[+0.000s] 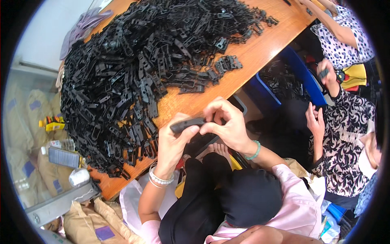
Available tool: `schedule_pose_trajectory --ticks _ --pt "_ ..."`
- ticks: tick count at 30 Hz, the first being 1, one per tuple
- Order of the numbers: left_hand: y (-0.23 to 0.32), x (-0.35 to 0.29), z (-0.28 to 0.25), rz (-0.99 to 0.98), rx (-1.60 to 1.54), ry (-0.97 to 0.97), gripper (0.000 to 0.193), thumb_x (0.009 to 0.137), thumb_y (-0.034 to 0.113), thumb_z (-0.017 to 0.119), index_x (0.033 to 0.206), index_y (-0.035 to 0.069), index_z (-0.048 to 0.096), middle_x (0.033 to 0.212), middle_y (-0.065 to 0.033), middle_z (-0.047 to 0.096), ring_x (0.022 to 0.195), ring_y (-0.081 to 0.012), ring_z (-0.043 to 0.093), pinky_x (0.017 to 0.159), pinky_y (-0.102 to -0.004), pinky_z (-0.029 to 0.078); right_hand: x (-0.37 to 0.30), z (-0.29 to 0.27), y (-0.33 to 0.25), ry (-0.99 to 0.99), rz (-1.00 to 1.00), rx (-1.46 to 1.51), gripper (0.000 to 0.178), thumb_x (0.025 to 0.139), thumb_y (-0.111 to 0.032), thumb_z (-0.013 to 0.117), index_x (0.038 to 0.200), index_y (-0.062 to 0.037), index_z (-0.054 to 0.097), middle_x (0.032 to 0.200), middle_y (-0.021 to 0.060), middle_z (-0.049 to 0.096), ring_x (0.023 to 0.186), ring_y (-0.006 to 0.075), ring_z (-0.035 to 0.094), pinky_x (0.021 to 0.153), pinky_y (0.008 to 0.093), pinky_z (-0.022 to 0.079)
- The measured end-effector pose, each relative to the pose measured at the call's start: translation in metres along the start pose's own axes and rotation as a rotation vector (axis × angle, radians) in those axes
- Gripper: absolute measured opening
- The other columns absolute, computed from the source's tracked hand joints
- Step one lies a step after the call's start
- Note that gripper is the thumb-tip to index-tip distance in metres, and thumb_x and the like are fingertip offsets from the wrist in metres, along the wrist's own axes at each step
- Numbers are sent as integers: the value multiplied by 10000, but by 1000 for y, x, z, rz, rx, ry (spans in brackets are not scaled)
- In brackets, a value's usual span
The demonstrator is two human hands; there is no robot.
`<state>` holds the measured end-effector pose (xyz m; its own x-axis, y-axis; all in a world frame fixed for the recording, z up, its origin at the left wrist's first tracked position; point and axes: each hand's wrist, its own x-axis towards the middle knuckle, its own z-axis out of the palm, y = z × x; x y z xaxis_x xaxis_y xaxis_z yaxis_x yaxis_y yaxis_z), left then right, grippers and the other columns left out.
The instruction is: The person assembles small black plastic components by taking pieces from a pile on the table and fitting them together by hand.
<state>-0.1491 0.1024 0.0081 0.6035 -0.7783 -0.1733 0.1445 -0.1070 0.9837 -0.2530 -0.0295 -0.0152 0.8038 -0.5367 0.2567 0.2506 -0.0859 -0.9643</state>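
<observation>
A small, long black plastic part (183, 125) is held in front of the table edge, above my lap. My left hand (174, 140) is closed around it, thumb along its near side. The thumb and forefinger of my right hand (228, 126) pinch its right end, the other fingers curled; whether a second small piece is between them I cannot make out. Beyond my hands, a big heap of similar black plastic parts (134, 69) covers much of the wooden table (178, 105). A few parts (228, 63) lie at the heap's right edge.
A blue bin (302, 73) with black parts stands right of the table. Two people sit on the right; one hand (325, 72) holds a small dark piece. At left are a bottle (61, 144), a phone-like dark rectangle (63, 157) and brown sacks (87, 223). Cloth (81, 30) lies at the far left.
</observation>
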Motion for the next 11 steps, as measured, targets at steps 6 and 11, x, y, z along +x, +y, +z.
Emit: schedule_pose_trajectory --ticks 6,11 --pt "5 0 -1 94 62 -62 95 811 67 648 827 -24 632 792 -30 559 693 -86 499 608 -215 392 -1 -1 3 -76 20 111 158 791 -39 648 944 -5 665 828 54 617 741 116 570 631 248 439" --pt "-6 8 -5 -73 99 -60 305 860 248 634 959 -39 613 884 -93 603 663 -114 550 564 -218 423 -5 -3 10 12 167 255 134 820 -43 628 944 3 650 834 66 618 755 135 589 654 246 456"
